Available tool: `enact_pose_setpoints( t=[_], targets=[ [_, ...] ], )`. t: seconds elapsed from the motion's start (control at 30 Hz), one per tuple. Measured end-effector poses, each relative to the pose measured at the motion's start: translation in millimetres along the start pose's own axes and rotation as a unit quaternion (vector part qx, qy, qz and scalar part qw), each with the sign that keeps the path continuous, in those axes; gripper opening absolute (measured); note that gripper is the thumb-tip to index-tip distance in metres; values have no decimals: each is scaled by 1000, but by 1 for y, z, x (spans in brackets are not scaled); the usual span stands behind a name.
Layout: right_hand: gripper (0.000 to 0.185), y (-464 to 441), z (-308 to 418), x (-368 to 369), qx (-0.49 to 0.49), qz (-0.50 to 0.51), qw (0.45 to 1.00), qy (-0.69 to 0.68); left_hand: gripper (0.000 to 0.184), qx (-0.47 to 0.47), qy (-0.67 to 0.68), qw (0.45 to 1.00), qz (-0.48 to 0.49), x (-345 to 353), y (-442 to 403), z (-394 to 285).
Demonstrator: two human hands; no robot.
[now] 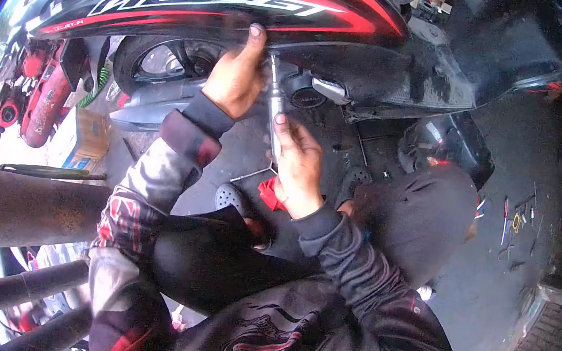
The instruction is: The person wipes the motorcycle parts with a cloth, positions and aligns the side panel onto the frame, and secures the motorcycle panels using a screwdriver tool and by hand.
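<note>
Black-and-red panel (239, 5): straight ahead of the right fingers, past the tip of the tool; its long axis runs across, left to right.
Silver driver (276, 105): in the right hand (298, 167), its shaft pointing away from those fingers to the panel's lower edge, leaning slightly left; long axis roughly crosswise to the panel's.
Right fingers: curled around the driver's handle, the thumb lying along it.
Left hand (235, 77): nearer to the driver's tip, just to its left; the right grips well behind the tip.
Left fingers: thumb raised against the panel's lower face; the others out of sight, so I cannot tell whether they pinch the edge or merely press.
Driver's tip: at or very near the panel's underside; contact cannot be made out, and no fastener shows.
Driver's rear end: covered by the right hand.
Red cloth-like piece (270, 194): just below the right fingers, partly covered; whether it is held is unclear.
Wheel (162, 61): left of the left fingers, partly hidden behind the bodywork.
Picture edge: dark rim, cropping the panel's top.
</note>
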State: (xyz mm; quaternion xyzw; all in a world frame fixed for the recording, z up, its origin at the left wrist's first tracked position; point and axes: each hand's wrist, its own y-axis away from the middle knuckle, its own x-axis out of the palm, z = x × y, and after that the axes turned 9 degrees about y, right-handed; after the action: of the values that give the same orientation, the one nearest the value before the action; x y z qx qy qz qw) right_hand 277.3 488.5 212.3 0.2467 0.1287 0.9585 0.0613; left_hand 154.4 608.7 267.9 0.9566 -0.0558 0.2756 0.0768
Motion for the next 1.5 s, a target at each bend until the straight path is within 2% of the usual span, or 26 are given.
enact_pose_setpoints(
  t=[0.2,0.23,0.3,0.37,0.43,0.47,0.53,0.57,0.67,0.8,0.87,0.9,0.97,1.0,1.03,1.1,1.13,1.17,1.2,1.23,1.3,1.33,1.4,1.43,1.5],
  targets=[
    [24,4,11,7,16,-21,1000,-4,65,-10,-24,1000,-8,-13,-7,2],
    [23,5,12,8,23,-21,999,-22,65,42,-129,990,29,-26,-13,6],
    [23,2,11,6,15,-15,1000,-14,66,93,-233,966,65,-16,-8,0],
    [23,1,8,6,7,-11,1000,-7,67,-11,-25,999,-19,-2,-1,-2],
    [22,-1,5,10,-53,-30,998,7,67,-6,-15,1000,-14,-3,-2,0],
    [22,0,5,11,-54,-30,998,6,66,-1,-5,1000,-9,-2,-2,-1],
    [29,1,6,10,20,16,997,-69,65,1,-1,1000,-12,-1,-2,0],
    [29,1,6,9,21,16,997,-69,65,2,4,1000,-14,1,-1,-1],
    [41,-2,9,4,137,37,979,-145,64,27,-3,999,-25,9,4,-1],
    [39,-3,7,3,154,28,978,-138,64,24,0,1000,-18,1,-1,1],
    [37,-3,-2,9,-9,8,1000,-2,66,3,-5,1000,-23,1,-1,-1],
    [37,-2,-2,10,-11,5,1000,-2,66,-4,-6,1000,-23,5,2,-3],
    [34,-2,5,8,63,35,995,-76,68,1,-24,999,-41,15,10,-6],
    [39,0,11,9,93,84,980,-154,69,19,6,1000,-6,16,6,-3],
    [44,-6,9,6,156,123,953,-230,69,31,19,999,-30,20,7,0],
    [47,-14,6,1,184,202,914,-299,68,21,22,999,-37,23,10,-3],
    [46,-12,1,3,116,147,967,-172,68,19,19,999,-28,19,8,-1],
    [46,-9,-1,6,45,90,994,-39,68,18,18,999,-25,16,6,-1],
    [47,-13,-1,10,-136,21,976,166,67,13,19,999,-23,12,5,-1],
    [49,-12,-1,14,-239,-78,914,319,65,10,20,1000,-21,9,4,-2],
    [49,-17,-2,17,-226,-77,919,314,64,10,32,999,-16,21,9,-3],
    [49,-22,-6,13,-135,-17,961,242,64,18,35,999,-18,23,10,-3],
    [50,-23,-2,11,30,78,996,34,64,27,35,998,-49,20,8,-2],
    [50,-19,8,11,88,98,991,-24,61,35,48,998,-37,20,6,0],
    [46,-17,17,11,141,158,972,-99,58,31,34,998,-51,12,1,4]
  ],
)
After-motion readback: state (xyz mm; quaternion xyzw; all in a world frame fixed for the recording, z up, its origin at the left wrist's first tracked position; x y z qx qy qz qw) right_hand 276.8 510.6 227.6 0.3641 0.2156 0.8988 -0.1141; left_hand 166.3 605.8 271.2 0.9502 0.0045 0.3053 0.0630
